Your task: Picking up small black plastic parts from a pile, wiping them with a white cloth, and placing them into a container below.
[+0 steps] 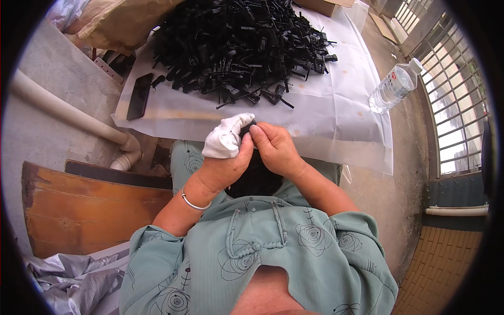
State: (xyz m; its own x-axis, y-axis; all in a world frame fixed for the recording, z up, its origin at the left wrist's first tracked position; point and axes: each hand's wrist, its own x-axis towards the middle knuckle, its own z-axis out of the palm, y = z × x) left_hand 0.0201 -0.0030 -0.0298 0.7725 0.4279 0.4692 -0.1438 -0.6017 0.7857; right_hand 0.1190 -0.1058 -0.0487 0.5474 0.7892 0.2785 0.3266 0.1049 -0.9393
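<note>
My left hand (229,163), its fingers covered by a white cloth glove (224,137) with the thumb bare, is closed on a small black plastic part (248,127). My bare right hand (274,147) pinches the same part from the other side, thumb and forefinger against it. Both hands meet in front of the table's near edge, above my lap. Most of the part is hidden by the fingers, so its full shape does not show. Beyond them a large heap of black plastic parts (236,47), many with thin stems, covers the far half of the table.
A white plastic sheet (336,121) drapes over the table. On it lie a dark phone (139,96) at the left and a cardboard box (320,6) at the back. A clear water bottle (395,86) stands at the right edge. Left are a pipe (68,110) and a wooden board (94,210).
</note>
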